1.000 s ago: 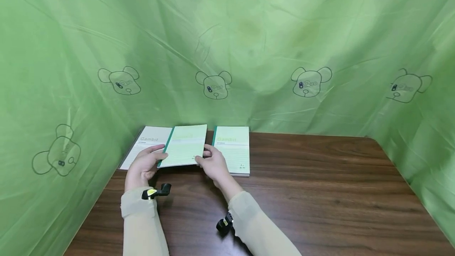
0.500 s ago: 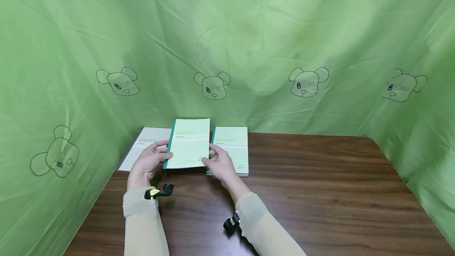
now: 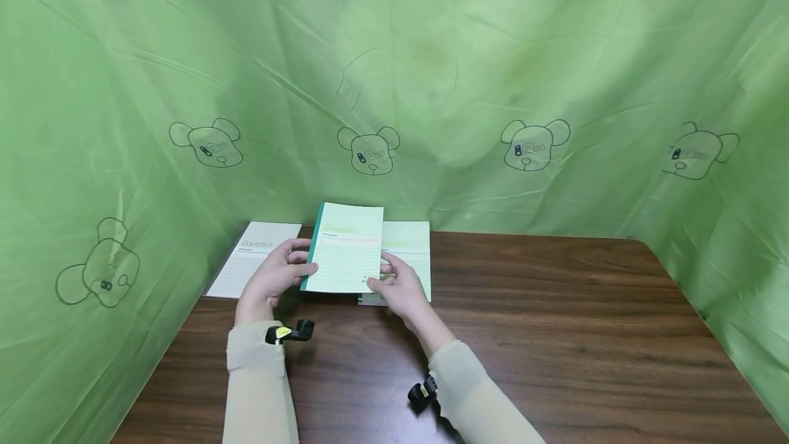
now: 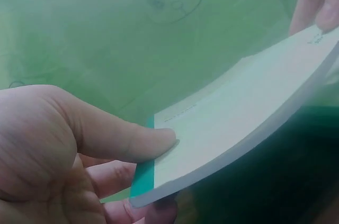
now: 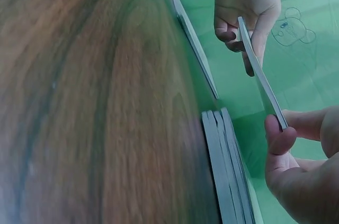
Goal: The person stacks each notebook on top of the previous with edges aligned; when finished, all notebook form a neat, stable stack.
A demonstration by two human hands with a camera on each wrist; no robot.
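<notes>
Left hand pinches the notebook (spine side); right hand pinches its opposite edge.

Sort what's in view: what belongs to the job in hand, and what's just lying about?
Job:
held notebook, gripped by left hand and right hand
notebook stack, likely
white notebook at left, likely

Just there:
wooden table
green sheet with bear drawings
wrist cameras

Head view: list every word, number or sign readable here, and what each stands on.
"Gambit": left notebook
"G", rest washed out: held notebook
"mbit", start covered: right stack
Too small or blurred to read: the notebooks' smaller print, lettering in the bear drawings, anything on the yellow wrist labels.
</notes>
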